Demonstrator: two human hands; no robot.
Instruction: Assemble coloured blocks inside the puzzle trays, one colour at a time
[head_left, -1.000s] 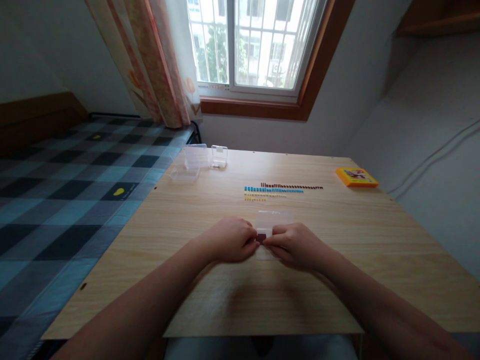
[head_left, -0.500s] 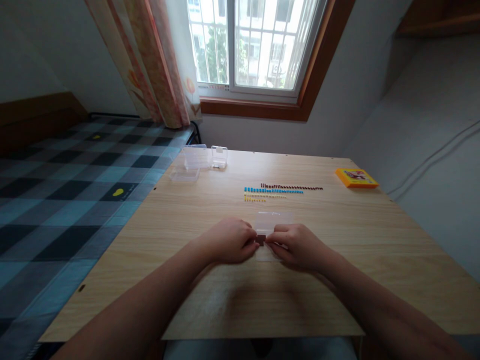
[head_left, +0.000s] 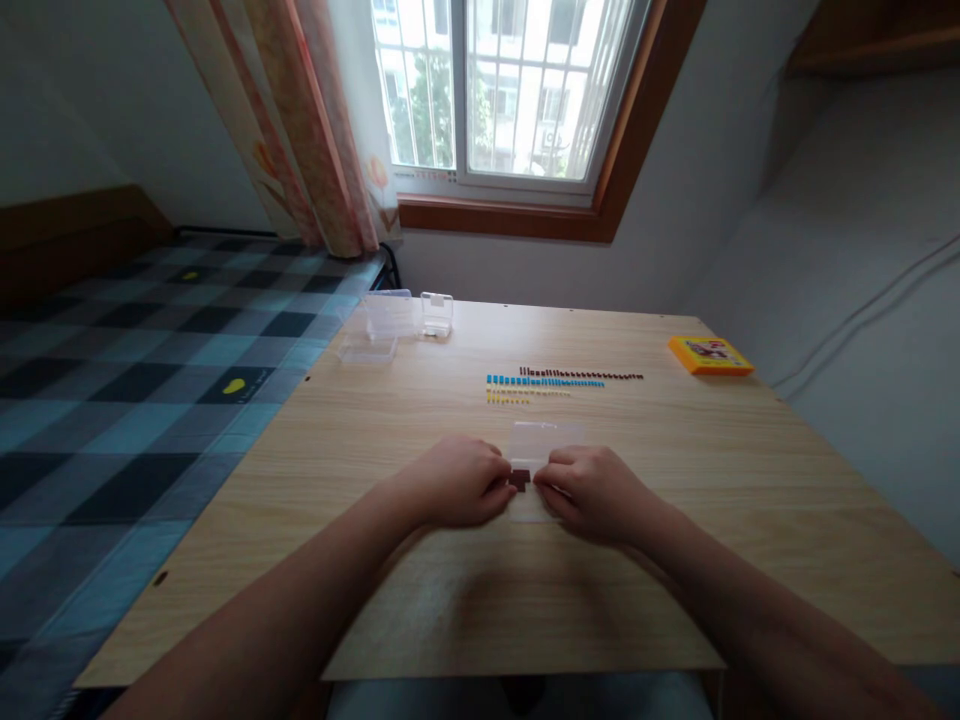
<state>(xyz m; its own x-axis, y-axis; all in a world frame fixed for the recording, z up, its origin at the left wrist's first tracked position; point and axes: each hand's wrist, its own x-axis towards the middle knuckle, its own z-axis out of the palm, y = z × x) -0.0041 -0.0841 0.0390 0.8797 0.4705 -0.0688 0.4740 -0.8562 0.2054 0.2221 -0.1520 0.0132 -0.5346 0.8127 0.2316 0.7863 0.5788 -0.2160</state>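
Low over the middle of the table, my left hand (head_left: 469, 482) is closed in a pinch on the left edge of a small brown toy-brick piece (head_left: 519, 480) with a stepped outline. Just right of it, my right hand (head_left: 591, 490) has its thumb and fingers pinched together, tips close to the piece; what lies between them, if anything, is hidden. Beneath and behind both hands lies a clear plastic box (head_left: 549, 433) with its lid raised, partly covered by my fingers.
Beyond the hands run rows of tiny bricks: brown ones (head_left: 581, 374), blue ones (head_left: 545, 381) and yellow ones (head_left: 507, 398). Clear plastic containers (head_left: 390, 318) and a smaller clear box (head_left: 436, 315) stand at the table's back left. An orange-yellow box (head_left: 709, 356) lies at the back right.
My right fingertips have moved slightly right, away from the brown piece, and more of its stepped edge shows. My left hand stays in place. The view has shifted a little.
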